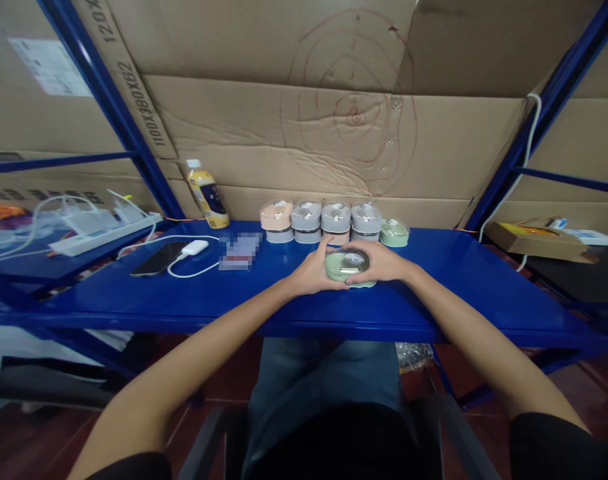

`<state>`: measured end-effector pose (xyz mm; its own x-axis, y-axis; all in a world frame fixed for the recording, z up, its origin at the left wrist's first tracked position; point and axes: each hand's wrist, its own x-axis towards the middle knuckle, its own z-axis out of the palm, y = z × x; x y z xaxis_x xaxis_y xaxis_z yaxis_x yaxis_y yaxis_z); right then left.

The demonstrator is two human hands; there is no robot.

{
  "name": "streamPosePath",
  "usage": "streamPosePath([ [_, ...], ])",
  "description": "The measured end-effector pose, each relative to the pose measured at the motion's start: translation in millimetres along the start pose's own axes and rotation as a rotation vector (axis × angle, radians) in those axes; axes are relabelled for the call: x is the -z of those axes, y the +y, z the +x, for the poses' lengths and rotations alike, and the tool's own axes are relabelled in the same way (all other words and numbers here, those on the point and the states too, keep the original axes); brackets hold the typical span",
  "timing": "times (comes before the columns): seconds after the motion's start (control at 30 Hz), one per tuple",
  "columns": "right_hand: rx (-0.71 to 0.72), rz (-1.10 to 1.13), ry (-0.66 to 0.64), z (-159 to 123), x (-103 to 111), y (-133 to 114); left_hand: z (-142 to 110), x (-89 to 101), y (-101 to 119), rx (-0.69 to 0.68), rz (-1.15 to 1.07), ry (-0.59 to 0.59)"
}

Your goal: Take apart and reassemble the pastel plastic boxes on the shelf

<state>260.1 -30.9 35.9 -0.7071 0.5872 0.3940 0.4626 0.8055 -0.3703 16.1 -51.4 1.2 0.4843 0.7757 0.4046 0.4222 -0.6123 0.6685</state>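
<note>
Near the front of the blue table, a small light green box with a clear lid (pixel 343 267) sits between my two hands. My left hand (pixel 311 270) wraps its left side, with the thumb toward the back. On the other side, my right hand (pixel 384 262) curves round the box's right edge. A pale green edge (pixel 367 284) shows beneath it; I cannot tell whether that is a separate piece. Behind my hands stands a row of similar boxes, stacked in pairs, with a peach box (pixel 277 217) at the left end and a single green box (pixel 395 233) at the right.
On the blue table (pixel 464 287), a yellow drink bottle (pixel 207 197) stands at the back left. A phone (pixel 159 259), a white charger (pixel 195 248) with its cable, and a blurred-out packet (pixel 240 252) lie left. Cardboard (pixel 234 113) walls the back; blue posts rise at both sides.
</note>
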Motion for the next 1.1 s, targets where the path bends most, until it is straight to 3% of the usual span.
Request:
streamPosePath([
  [0.53,0.086,-0.008,-0.052,5.3,-2.2,2.7,1.1,-1.5,-10.2,-0.039,0.012,0.007],
  [1.1,0.03,-0.102,-0.068,-0.1,-5.5,-1.5,-2.2,-0.1,-8.1,-0.018,0.09,-0.051],
])
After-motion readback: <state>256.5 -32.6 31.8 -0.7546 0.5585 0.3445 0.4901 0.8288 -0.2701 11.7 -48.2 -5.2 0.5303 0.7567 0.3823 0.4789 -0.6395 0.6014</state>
